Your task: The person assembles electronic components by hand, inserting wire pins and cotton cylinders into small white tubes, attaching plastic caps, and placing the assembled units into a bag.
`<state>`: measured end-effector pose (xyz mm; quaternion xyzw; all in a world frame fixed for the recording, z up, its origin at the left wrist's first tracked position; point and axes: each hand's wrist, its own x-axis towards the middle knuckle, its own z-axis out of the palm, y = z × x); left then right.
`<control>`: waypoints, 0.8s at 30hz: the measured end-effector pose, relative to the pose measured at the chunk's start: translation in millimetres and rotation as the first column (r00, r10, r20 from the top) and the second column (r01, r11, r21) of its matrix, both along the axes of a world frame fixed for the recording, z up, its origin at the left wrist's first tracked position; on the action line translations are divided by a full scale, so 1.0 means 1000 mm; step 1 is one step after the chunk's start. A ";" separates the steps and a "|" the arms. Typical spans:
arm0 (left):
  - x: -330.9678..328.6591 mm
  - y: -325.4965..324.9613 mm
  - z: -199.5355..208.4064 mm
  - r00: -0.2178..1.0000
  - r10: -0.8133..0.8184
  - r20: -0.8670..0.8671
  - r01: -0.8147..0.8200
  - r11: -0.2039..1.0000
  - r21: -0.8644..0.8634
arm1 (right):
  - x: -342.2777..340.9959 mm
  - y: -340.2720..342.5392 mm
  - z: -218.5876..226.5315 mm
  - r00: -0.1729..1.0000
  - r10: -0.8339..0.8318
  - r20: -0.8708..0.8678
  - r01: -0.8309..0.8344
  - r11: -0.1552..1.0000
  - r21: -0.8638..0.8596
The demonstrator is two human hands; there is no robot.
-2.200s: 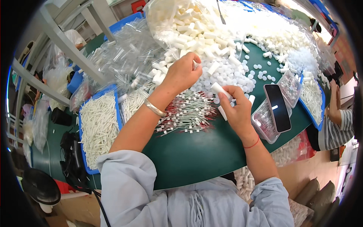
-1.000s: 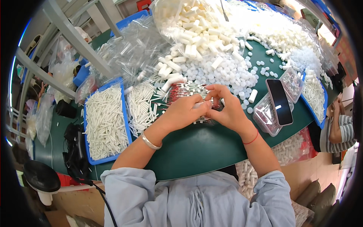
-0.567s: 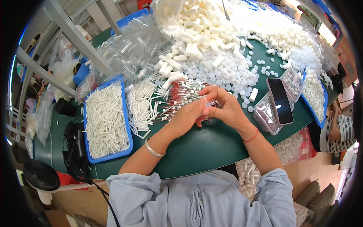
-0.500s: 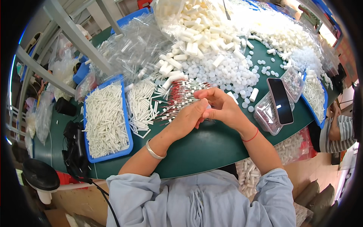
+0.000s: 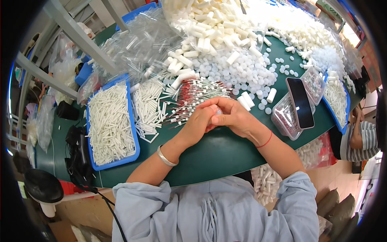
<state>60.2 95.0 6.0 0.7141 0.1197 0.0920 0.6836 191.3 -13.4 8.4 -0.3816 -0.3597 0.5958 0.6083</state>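
Observation:
Both hands meet above the near middle of the green table. My right hand (image 5: 238, 120) is closed, its thumb and index finger curled round a small translucent white cap (image 5: 219, 111), only partly visible. Pressed against it, my left hand (image 5: 198, 123) has its fingers folded in; what they hold is hidden. Just beyond the hands lies a heap of thin red-and-white wired pieces (image 5: 197, 97). Behind that spreads a pile of translucent white caps (image 5: 217, 70). Two white cylinders (image 5: 244, 101) lie to the right of the heap.
At left stands a blue tray (image 5: 135, 139) of thin white tubes, with a loose tube pile (image 5: 149, 105) beside it. A phone (image 5: 300, 103) rests on a clear plastic box (image 5: 284, 121) at right. Large white cylinders (image 5: 213, 24) fill a bag at the back. Another person's striped sleeve (image 5: 360, 141) shows far right.
My hands have drawn closer together, the right fingers now lying over the left. One more white cylinder shows beside the right hand. The view has shifted slightly.

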 end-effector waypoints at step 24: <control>-0.006 -0.023 0.032 0.999 0.040 -0.001 -0.030 0.725 -0.688 | -0.007 -0.025 0.029 0.857 -0.285 0.429 0.188 0.949 0.254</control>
